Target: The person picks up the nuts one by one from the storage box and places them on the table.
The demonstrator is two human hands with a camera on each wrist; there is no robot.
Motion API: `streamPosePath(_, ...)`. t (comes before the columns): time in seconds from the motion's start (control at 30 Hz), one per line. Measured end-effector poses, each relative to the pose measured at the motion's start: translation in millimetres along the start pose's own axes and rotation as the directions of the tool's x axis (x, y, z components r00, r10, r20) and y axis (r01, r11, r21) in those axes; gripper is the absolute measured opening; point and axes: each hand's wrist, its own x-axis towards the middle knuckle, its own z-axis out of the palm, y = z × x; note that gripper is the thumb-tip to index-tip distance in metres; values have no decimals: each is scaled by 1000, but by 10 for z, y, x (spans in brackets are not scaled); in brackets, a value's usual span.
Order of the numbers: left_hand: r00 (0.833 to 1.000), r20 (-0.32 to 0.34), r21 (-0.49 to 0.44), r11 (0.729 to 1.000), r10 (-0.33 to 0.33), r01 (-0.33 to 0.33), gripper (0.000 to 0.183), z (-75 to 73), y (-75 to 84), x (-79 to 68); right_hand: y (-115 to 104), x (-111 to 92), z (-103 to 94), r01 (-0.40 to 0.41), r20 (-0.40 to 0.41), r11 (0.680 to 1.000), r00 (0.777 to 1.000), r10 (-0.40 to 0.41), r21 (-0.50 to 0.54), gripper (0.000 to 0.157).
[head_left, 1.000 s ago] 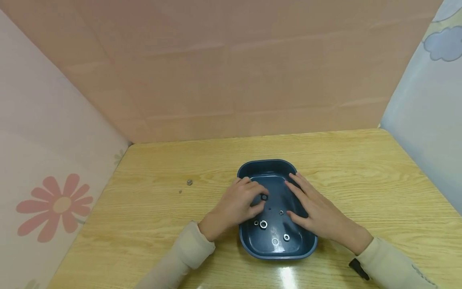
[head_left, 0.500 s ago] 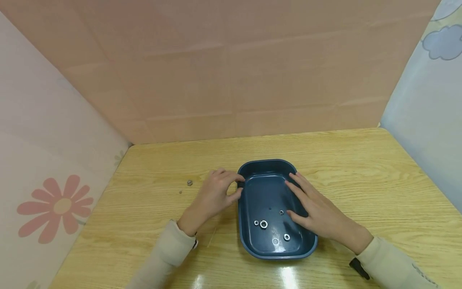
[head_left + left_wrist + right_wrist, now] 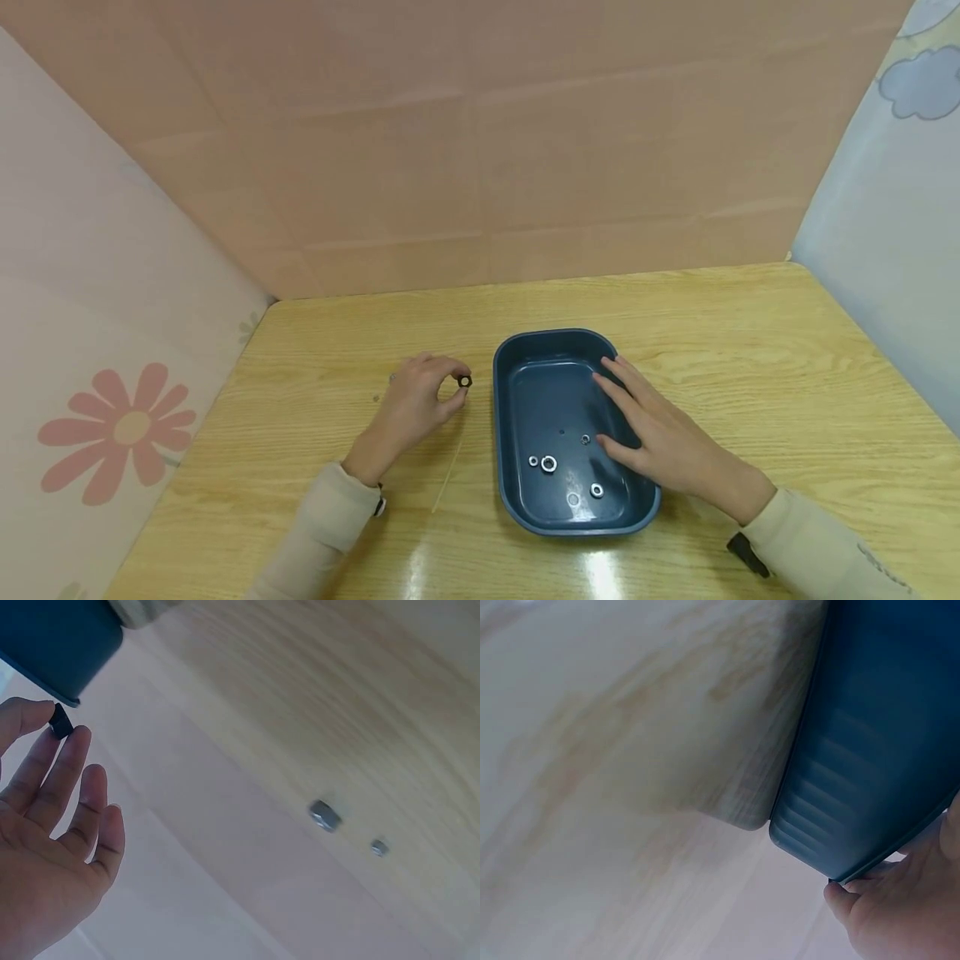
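Between the thumb and forefinger of my left hand (image 3: 411, 400), a black hex nut (image 3: 465, 381) is pinched just left of the blue tray (image 3: 497, 417). The left wrist view shows the same black nut (image 3: 61, 721) edge-on at the fingertips, other fingers loosely bent. Over the tray's right rim lies my right hand (image 3: 663, 437), fingers spread and fairly straight. Inside the tray are several silver nuts: a larger nut (image 3: 549, 464) beside a small nut (image 3: 533, 461), another nut (image 3: 597, 491) near the front, and a small nut (image 3: 586, 439) by the right thumb.
Left of the tray, two silver nuts lie on the wooden table (image 3: 712, 333): a bigger nut (image 3: 325, 816), mostly hidden by the left hand in the head view, and a tiny nut (image 3: 376, 398). Pinkish panels (image 3: 480, 167) stand behind the table.
My left hand has lifted the black nut out over the tray's left rim and carried it left above the table. The right hand stays at the right rim.
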Motion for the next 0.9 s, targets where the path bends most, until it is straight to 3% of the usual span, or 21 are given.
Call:
streamPosePath(0.2, 999, -7, 5, 999, -34, 34, 16, 13, -122, -50, -7, 18, -5, -8, 6, 1000, 1000, 8, 3, 75)
streamPosePath(0.47, 992, 42, -19, 993, -119, 120, 18, 31, -233, -106, -17, 21, -5, -12, 4, 1000, 1000, 12, 11, 75)
streamPosePath(0.9, 979, 77, -16, 982, -188, 189, 21, 9, -412, -226, -29, 18, 9, -4, 5, 1000, 1000, 4, 11, 76)
